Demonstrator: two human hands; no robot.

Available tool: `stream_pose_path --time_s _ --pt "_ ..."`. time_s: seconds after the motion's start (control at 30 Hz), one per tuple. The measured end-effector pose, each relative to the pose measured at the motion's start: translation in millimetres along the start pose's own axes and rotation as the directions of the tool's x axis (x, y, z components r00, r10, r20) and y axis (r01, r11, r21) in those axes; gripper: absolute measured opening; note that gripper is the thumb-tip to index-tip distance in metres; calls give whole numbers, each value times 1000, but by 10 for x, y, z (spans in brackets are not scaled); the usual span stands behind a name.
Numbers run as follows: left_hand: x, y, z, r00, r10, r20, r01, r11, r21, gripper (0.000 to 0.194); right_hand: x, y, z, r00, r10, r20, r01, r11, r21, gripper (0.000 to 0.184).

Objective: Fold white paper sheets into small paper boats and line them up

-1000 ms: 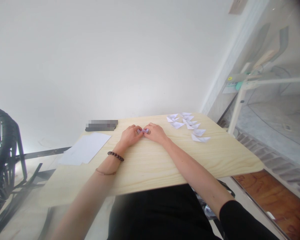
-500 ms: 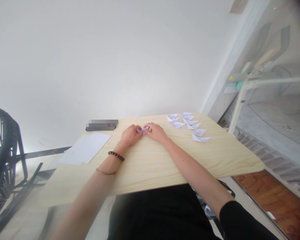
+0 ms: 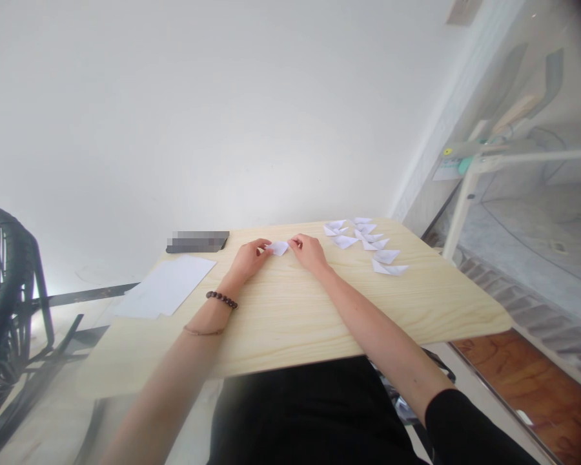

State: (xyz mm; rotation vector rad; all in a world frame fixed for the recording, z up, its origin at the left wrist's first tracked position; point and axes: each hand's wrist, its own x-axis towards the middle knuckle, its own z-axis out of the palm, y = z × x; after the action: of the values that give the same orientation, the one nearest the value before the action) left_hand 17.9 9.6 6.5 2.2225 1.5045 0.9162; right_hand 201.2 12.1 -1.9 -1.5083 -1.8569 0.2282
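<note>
A small folded white paper boat (image 3: 279, 248) is between my two hands, just above or on the wooden table (image 3: 290, 323); which of the two I cannot tell. My left hand (image 3: 252, 258) pinches its left end between thumb and fingers. At the opposite end, the fingertips of my right hand (image 3: 308, 252) are closed on the right tip. Several finished-looking paper boats (image 3: 372, 240) lie in loose rows to the right of my right hand.
White paper sheets (image 3: 169, 284) lie overlapping at the table's left side. Behind them is a dark, partly pixelated object (image 3: 197, 243). A dark woven chair (image 3: 10, 284) stands at the left, and a white metal frame (image 3: 459, 206) at the right. The wall rises behind the table.
My hands have moved apart, the left leftward and the right rightward. The folded paper between them is now spread wider and shows more of its surface.
</note>
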Motion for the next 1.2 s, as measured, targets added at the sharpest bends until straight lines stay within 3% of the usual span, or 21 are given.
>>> stream_pose_path --time_s 0.2,0.33,0.53,0.77,0.97,1.2 --pt "17 -75 -66 999 -39 7 40 983 -180 31 0 0 -22 999 43 -16 -43 999 16 25" --pt "14 -68 -69 999 -42 -10 40 987 -158 28 0 13 -14 1000 20 -14 -20 999 34 24" --pt "19 -32 -74 999 50 -18 -52 996 -68 22 3 12 -10 1000 1 -16 -1 1000 5 25" --pt "14 -31 -53 998 15 -56 -20 996 -87 26 8 33 -5 999 -22 -25 24 998 62 25" --pt "17 -46 -59 999 -21 -49 18 997 -74 27 33 78 -37 997 -60 38 56 993 100 21" --pt "15 -51 -39 999 21 -43 -24 997 -74 30 49 77 -123 994 -58 92 54 998 46 22"
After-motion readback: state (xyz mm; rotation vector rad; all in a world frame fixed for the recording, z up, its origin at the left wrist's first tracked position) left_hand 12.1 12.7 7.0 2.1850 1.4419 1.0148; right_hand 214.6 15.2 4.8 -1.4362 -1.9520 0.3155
